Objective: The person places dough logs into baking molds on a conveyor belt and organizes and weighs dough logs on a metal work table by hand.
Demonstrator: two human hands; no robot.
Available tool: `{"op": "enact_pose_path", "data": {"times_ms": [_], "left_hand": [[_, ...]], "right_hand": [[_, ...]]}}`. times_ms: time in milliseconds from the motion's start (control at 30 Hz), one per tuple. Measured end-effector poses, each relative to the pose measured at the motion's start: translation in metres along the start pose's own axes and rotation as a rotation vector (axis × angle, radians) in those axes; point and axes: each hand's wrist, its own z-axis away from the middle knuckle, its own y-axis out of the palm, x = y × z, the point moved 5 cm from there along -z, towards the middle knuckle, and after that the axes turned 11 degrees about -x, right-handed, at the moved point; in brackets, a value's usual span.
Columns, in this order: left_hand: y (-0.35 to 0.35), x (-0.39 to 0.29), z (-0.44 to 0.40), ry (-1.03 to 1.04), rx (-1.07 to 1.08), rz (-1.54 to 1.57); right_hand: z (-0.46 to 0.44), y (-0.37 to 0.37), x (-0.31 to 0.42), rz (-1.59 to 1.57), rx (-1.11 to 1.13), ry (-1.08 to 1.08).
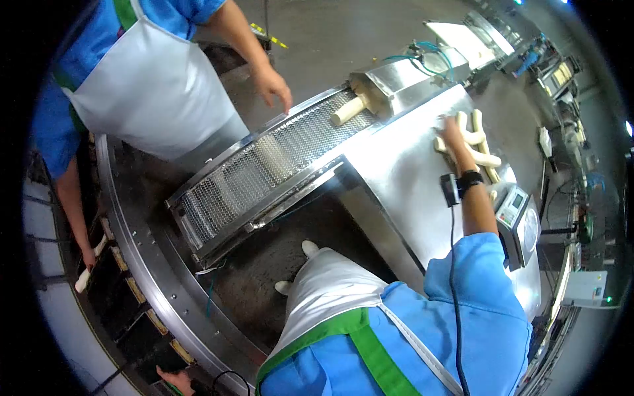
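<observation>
My right hand (pixel 454 137) reaches over the metal table, among several pale dough sticks (pixel 487 160) lying loosely across one another. Its fingers are blurred in the glare, so any grip on the dough is hidden. At the bottom left edge, my left hand (pixel 176 379) is partly cut off, over the row of dark trays (pixel 142 336); its visible thumb and fingers are apart, and I make out nothing in them. Another thick dough stick (pixel 348 111) lies on the metal mesh conveyor (pixel 264 165), at the mouth of a steel machine (pixel 409 82).
Across the conveyor stands a co-worker (pixel 152 86) in a white apron, one hand by the belt, the other on a dough stick (pixel 83 278) above the trays. A digital scale (pixel 518 221) is beside my right forearm. A curved steel rim (pixel 142 257) runs along the left.
</observation>
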Motion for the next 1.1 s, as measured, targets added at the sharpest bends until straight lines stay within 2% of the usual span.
{"op": "enact_pose_path", "data": {"times_ms": [33,67,100,133,167,200,267,300,367,400,433,467,500,533,600,667,733,767,833,867,900,933,1000,1033,1067,1100], "left_hand": [[0.002,-0.005,0.002,0.122,0.020,0.108],[-0.003,0.003,0.000,-0.018,-0.003,0.016],[-0.003,0.001,0.000,-0.187,-0.005,-0.039],[-0.001,-0.008,0.002,-0.371,0.005,-0.072],[0.000,-0.010,0.008,-0.568,0.038,-0.102],[0.003,-0.004,0.014,-0.753,0.101,-0.136],[0.001,-0.029,0.004,0.066,-0.064,-0.214],[0.003,-0.032,0.003,0.173,-0.131,-0.336],[0.001,-0.028,0.000,0.121,-0.126,-0.291],[0.003,-0.027,-0.002,0.074,-0.115,-0.237],[0.006,-0.048,-0.004,0.070,-0.117,-0.238],[0.009,-0.071,-0.005,-0.269,-0.063,-0.193],[0.011,-0.070,-0.001,-0.443,-0.034,-0.166],[0.013,-0.069,0.003,-0.617,-0.009,-0.148],[0.008,-0.030,0.000,-0.487,-0.120,-0.077],[-0.001,0.015,-0.001,-0.412,-0.197,0.058],[-0.011,0.069,-0.003,-0.499,-0.252,0.305],[-0.018,0.095,-0.005,-0.553,-0.276,0.411],[-0.017,0.073,-0.007,-0.515,-0.237,0.368],[-0.011,0.051,-0.006,-0.675,-0.321,0.448],[-0.005,0.026,-0.004,-0.758,-0.361,0.486],[0.001,0.000,-0.001,-0.839,-0.406,0.526],[0.004,-0.036,0.005,-0.850,-0.443,0.545],[0.004,-0.026,0.008,-0.788,-0.403,0.507],[0.000,-0.010,0.007,-0.636,-0.306,0.420],[-0.005,0.005,0.006,-0.437,-0.211,0.339]], "right_hand": [[-0.002,0.019,0.038,-0.193,0.190,0.109],[-0.003,0.034,0.076,-0.355,0.445,0.167],[-0.008,0.054,0.112,-0.455,0.550,0.196],[-0.011,0.109,0.125,-0.609,0.425,-0.090],[-0.018,0.099,0.159,-0.533,0.489,0.043],[-0.021,0.104,0.179,-0.590,0.605,0.251],[-0.034,0.144,0.189,-0.560,0.595,0.338],[-0.037,0.148,0.195,-0.566,0.602,0.330],[-0.055,0.137,0.196,-0.289,0.255,0.177],[-0.057,0.133,0.197,-0.290,0.257,0.174],[-0.061,0.120,0.201,-0.133,0.168,0.062],[-0.067,0.110,0.204,0.023,0.076,-0.051],[-0.070,0.119,0.202,0.120,0.242,-0.064],[-0.075,0.118,0.202,0.120,0.244,-0.072],[-0.080,0.119,0.213,0.269,0.224,-0.364],[-0.087,0.131,0.214,0.373,0.264,-0.409],[-0.090,0.139,0.213,0.432,0.247,-0.507],[-0.093,0.144,0.211,0.427,0.250,-0.516],[-0.093,0.152,0.211,0.317,0.211,-0.641],[-0.090,0.153,0.212,0.264,0.193,-0.699],[-0.093,0.135,0.224,0.216,0.349,-0.670],[-0.097,0.132,0.225,0.216,0.351,-0.674],[-0.099,0.136,0.223,-0.036,0.669,-0.570],[-0.101,0.114,0.236,-0.201,0.580,-0.591],[-0.103,0.096,0.244,-0.196,0.582,-0.595],[-0.104,0.066,0.263,-0.460,0.739,-0.410]]}}
